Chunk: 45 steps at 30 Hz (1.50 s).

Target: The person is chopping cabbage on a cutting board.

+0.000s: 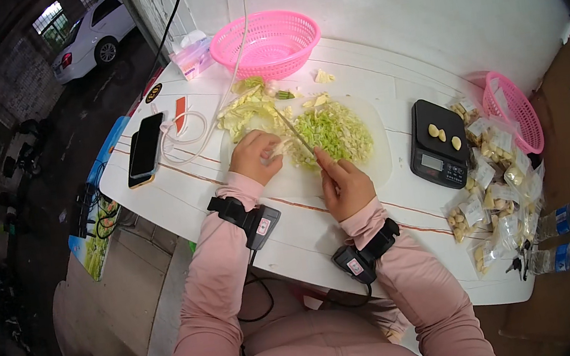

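Observation:
A white cutting board [380,165] lies on the table in front of me. My right hand [350,187] is closed round the handle of a kitchen knife [297,133], whose blade slants up and left over the board. Beside the blade, my left hand [256,157] curls its fingers on a pale piece of cabbage [282,148]. A heap of shredded cabbage [338,133] spreads over the board to the right of the knife. Larger cabbage leaves [246,116] lie at its far left, beyond my left hand.
A pink basket [266,43] and a tissue pack [194,57] stand at the back. To the left lie a phone [147,146] and a white cable [189,160]. On the right are a black scale [431,141] with garlic cloves, several filled bags [500,200] and two bottles [560,258].

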Motion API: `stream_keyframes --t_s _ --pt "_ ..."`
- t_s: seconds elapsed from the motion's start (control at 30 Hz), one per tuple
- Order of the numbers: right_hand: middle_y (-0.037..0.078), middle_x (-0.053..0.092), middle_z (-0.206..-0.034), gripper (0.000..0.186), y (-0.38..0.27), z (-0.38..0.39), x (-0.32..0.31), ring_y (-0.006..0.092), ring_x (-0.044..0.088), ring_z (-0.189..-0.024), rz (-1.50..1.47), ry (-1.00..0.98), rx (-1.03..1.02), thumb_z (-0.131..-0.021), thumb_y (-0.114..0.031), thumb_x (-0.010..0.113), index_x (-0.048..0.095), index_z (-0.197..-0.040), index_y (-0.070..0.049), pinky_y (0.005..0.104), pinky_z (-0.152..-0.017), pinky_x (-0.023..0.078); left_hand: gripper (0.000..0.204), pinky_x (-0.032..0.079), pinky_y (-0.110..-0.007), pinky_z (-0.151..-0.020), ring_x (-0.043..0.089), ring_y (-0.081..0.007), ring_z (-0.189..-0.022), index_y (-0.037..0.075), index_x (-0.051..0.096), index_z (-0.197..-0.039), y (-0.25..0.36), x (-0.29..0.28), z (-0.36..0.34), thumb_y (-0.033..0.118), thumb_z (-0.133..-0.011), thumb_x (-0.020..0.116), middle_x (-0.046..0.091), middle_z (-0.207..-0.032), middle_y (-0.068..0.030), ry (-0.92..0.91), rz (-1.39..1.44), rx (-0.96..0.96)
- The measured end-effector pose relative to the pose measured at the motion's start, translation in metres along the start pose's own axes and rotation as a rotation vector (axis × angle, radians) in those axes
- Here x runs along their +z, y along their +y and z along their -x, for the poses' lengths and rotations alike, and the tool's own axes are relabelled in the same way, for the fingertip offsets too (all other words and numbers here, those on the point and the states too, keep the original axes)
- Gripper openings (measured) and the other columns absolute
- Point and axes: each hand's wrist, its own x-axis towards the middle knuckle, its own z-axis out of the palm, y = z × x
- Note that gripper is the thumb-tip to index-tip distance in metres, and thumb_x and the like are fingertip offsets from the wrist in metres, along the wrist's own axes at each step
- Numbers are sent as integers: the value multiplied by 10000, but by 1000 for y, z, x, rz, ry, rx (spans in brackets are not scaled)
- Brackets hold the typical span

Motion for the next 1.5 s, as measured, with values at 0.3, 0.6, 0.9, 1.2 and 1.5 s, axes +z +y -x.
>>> stream_keyframes --t_s 0.3,0.6,0.9,1.2,1.5 --pt "104 570 -778 437 2 2 4 310 601 -610 42 -68 -52 -842 -126 553 543 -1277 -167 419 -557 496 257 490 -232 -573 579 -140 -658 26 636 -895 2 -2 -1 -10 -657 727 595 -865 -50 12 -19 -9" --pt "109 576 -812 454 1 2 5 320 606 -616 63 -97 -56 -863 -145 538 502 -1315 -179 423 -558 501 239 468 -303 -599 532 -192 -647 55 605 -859 0 0 -1 30 -639 696 559 -807 -52 -35 36 -21" --pt "101 588 -807 405 -4 2 6 322 602 -606 297 -156 -11 -924 -204 513 475 -1326 -178 428 -541 494 245 464 -314 -603 528 -197 -639 62 612 -886 0 2 -1 47 -651 681 539 -775 -52 -59 -3 -11" --pt "113 598 -876 483 -18 0 9 323 625 -653 427 -324 17 -887 -153 503 428 -1365 -146 425 -572 512 235 472 -310 -598 548 -199 -644 67 629 -877 -1 -1 0 57 -652 695 545 -759 -51 -55 -16 1" --pt "123 619 -941 523 -17 -5 12 338 642 -717 439 -406 93 -871 -142 502 402 -1384 -155 438 -621 520 228 470 -302 -585 556 -199 -634 70 652 -860 1 2 -1 82 -637 701 559 -750 -57 -31 -56 -14"
